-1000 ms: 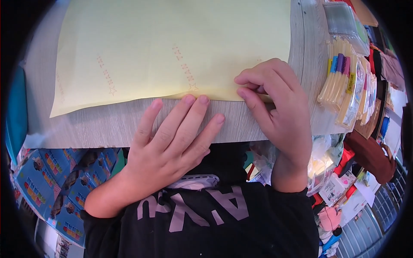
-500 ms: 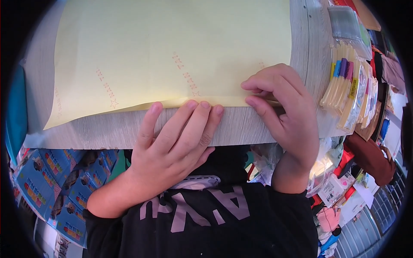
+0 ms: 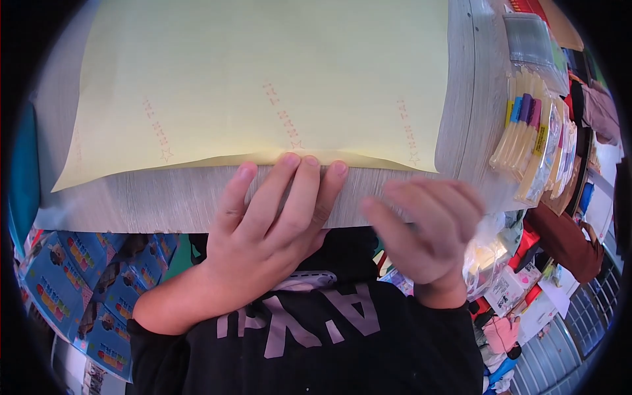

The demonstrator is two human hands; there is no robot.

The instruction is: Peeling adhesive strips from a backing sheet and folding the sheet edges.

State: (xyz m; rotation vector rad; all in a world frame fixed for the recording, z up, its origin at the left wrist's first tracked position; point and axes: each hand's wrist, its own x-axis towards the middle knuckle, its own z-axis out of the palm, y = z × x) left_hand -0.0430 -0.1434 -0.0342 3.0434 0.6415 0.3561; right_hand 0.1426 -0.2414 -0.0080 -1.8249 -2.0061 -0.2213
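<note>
A large pale yellow sheet of paper (image 3: pixel 217 72) with faint red printed marks lies on the table. Its near edge bows upward in the middle, and the two near corners splay out. My left hand (image 3: pixel 276 204) rests at the middle of that edge, its fingers stretched out and apart, with the fingertips touching the paper. My right hand (image 3: pixel 428 224) is off the sheet, near its right corner, over the table's front edge. Motion blurs it; thumb and loosely bent fingers look apart, with nothing visible between them.
The grey wood-grain table (image 3: pixel 164 204) has its front edge close to me. Packs of cream sticks with coloured labels (image 3: pixel 526 131) and clear plastic sleeves (image 3: pixel 530 43) lie along its right side. Blue printed boxes (image 3: pixel 85 283) stand at lower left. A brown-sleeved arm (image 3: pixel 563 240) shows at right.
My right hand has let go of the sheet's near edge and drawn back towards me. The right corner now lies uncovered. My left hand stays almost in place.
</note>
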